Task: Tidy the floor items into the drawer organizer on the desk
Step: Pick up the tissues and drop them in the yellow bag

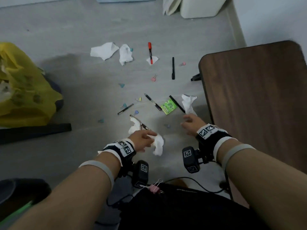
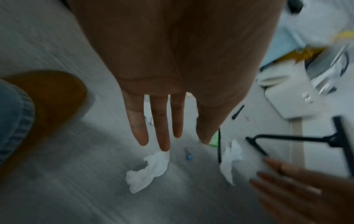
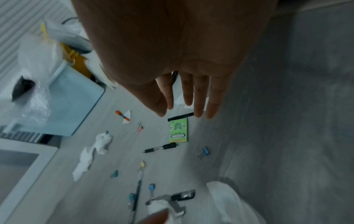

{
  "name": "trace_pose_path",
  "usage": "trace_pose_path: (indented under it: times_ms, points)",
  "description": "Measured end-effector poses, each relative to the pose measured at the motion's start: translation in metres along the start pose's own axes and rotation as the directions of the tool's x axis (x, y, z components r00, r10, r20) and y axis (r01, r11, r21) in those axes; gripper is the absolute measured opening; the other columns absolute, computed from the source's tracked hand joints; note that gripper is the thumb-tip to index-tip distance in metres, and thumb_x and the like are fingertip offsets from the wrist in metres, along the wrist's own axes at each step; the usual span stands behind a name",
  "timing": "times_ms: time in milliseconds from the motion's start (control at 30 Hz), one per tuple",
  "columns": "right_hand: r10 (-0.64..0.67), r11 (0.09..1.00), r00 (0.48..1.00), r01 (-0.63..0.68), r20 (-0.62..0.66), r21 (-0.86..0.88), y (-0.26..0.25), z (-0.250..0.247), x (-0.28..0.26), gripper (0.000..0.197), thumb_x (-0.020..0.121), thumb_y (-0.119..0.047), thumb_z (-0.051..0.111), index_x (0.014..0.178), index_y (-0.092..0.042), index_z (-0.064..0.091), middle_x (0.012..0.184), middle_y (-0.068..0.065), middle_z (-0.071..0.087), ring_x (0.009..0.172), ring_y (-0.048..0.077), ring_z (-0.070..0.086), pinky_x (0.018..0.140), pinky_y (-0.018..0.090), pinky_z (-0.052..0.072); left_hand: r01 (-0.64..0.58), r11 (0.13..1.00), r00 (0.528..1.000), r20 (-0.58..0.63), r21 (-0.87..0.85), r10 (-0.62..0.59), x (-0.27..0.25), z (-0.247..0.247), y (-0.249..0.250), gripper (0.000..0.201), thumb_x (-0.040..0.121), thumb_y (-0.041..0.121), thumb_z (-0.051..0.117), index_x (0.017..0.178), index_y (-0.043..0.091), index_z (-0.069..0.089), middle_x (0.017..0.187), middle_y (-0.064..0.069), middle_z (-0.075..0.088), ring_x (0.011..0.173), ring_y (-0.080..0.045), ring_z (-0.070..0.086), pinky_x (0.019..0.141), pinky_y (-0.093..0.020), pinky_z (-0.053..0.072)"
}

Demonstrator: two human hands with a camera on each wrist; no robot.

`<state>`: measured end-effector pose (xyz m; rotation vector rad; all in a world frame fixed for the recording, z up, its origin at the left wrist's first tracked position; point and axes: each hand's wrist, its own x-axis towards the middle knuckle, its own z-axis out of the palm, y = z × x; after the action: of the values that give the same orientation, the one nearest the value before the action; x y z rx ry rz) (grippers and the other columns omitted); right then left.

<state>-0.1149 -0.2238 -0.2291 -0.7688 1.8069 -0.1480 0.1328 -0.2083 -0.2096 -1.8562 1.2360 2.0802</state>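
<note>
Both hands reach down over the scattered floor items with fingers straight and spread, holding nothing: the left hand (image 1: pixel 142 140) hovers above a crumpled tissue (image 1: pixel 158 145), the right hand (image 1: pixel 191 123) just short of the black pen (image 1: pixel 177 103) and green box (image 1: pixel 168 107), likely its first pick; the table (image 1: pixel 257 90) stands beside the right hand, no organizer in view

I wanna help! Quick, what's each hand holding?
Left hand: open, holding nothing, over a crumpled tissue.
Right hand: open, holding nothing.
</note>
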Motion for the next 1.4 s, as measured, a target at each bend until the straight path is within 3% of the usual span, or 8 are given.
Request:
trace_pose_path:
  times_ms: [300, 500, 600, 733, 867, 1067, 1200, 1400]
  points:
    - [-0.108, 0.966, 0.976, 0.058, -0.187, -0.253, 0.028, 0.031, 0.127, 0.056, 0.075, -0.016, 0.062, 0.13, -0.021, 0.06, 0.138, 0.016, 0.049, 0.118, 0.033, 0.056, 0.097, 0.027, 0.045, -0.07, 0.916, 0.988, 0.157, 0.396, 0.008, 0.132, 0.031, -0.059, 0.032, 0.09, 0.026, 0.066, 0.122, 0.03, 0.069, 0.112, -0.01, 0.066, 0.087, -0.026, 0.063, 0.068, -0.033, 0.058]
    - [-0.081, 0.97, 0.972, 0.026, -0.219, -0.244, 0.034, 0.035, 0.16, 0.064, 0.066, -0.027, 0.054, 0.129, -0.018, 0.062, 0.144, 0.014, 0.046, 0.125, 0.033, 0.052, 0.105, 0.032, 0.042, -0.208, 0.785, 0.976, 0.173, 0.584, 0.13, 0.168, 0.043, -0.064, 0.039, 0.084, 0.026, 0.072, 0.122, 0.014, 0.07, 0.124, -0.009, 0.065, 0.104, -0.027, 0.064, 0.091, -0.029, 0.048]
    - [-0.045, 0.96, 0.976, -0.016, -0.212, -0.279, 0.029, 0.033, 0.164, 0.055, 0.077, -0.02, 0.057, 0.13, -0.01, 0.059, 0.147, 0.018, 0.04, 0.129, 0.037, 0.047, 0.11, 0.036, 0.037, -0.211, 0.837, 0.974, 0.036, 0.505, 0.224, 0.169, 0.033, -0.057, 0.031, 0.082, 0.024, 0.076, 0.112, 0.015, 0.075, 0.112, -0.004, 0.069, 0.097, -0.021, 0.065, 0.085, -0.024, 0.048]
    - [-0.05, 0.954, 0.971, -0.023, -0.235, -0.3, 0.029, 0.034, 0.167, 0.076, 0.058, -0.028, 0.037, 0.127, -0.001, 0.055, 0.14, 0.022, 0.046, 0.126, 0.037, 0.047, 0.106, 0.037, 0.038, -0.184, 0.9, 0.915, -0.264, 0.396, 0.304, 0.16, -0.001, -0.051, 0.019, 0.077, 0.028, 0.08, 0.094, 0.022, 0.075, 0.096, 0.004, 0.069, 0.086, -0.013, 0.062, 0.079, -0.024, 0.049]
    - [-0.046, 0.946, 0.971, -0.033, -0.235, -0.323, 0.026, 0.034, 0.167, 0.074, 0.063, -0.027, 0.036, 0.129, 0.001, 0.052, 0.138, 0.023, 0.047, 0.126, 0.037, 0.048, 0.102, 0.035, 0.038, -0.14, 0.943, 0.815, -0.505, 0.303, 0.283, 0.165, -0.035, -0.062, 0.032, 0.081, 0.024, 0.068, 0.11, 0.023, 0.055, 0.095, -0.002, 0.063, 0.085, -0.021, 0.062, 0.072, -0.025, 0.044]
    - [0.056, 0.904, 0.98, -0.131, -0.192, -0.407, 0.022, 0.031, 0.175, 0.041, 0.093, -0.014, 0.052, 0.131, 0.003, 0.055, 0.134, 0.023, 0.056, 0.122, 0.037, 0.054, 0.093, 0.035, 0.044, 0.1, 0.87, 0.863, -0.477, 0.483, 0.166, 0.178, -0.047, -0.076, 0.08, 0.067, 0.017, 0.086, 0.132, 0.019, 0.041, 0.126, -0.017, 0.04, 0.11, -0.038, 0.052, 0.092, -0.042, 0.05]
    - [-0.039, 0.867, 0.979, -0.067, -0.201, -0.493, 0.023, 0.028, 0.182, 0.049, 0.086, -0.013, 0.053, 0.135, -0.011, 0.055, 0.142, 0.007, 0.053, 0.116, 0.027, 0.057, 0.085, 0.024, 0.042, 0.154, 0.834, 0.845, -0.508, 0.53, 0.167, 0.183, -0.047, -0.078, 0.067, 0.072, 0.003, 0.074, 0.13, 0.009, 0.04, 0.126, -0.02, 0.037, 0.103, -0.041, 0.055, 0.08, -0.039, 0.047]
    - [-0.023, 0.833, 0.976, -0.102, -0.218, -0.543, 0.012, 0.028, 0.184, 0.043, 0.096, -0.016, 0.047, 0.136, 0.0, 0.051, 0.139, 0.022, 0.053, 0.111, 0.033, 0.058, 0.088, 0.032, 0.044, 0.11, 0.861, 0.845, -0.503, 0.497, 0.182, 0.179, -0.067, -0.072, 0.042, 0.082, 0.009, 0.067, 0.123, 0.011, 0.056, 0.131, -0.017, 0.047, 0.111, -0.034, 0.056, 0.089, -0.028, 0.044]
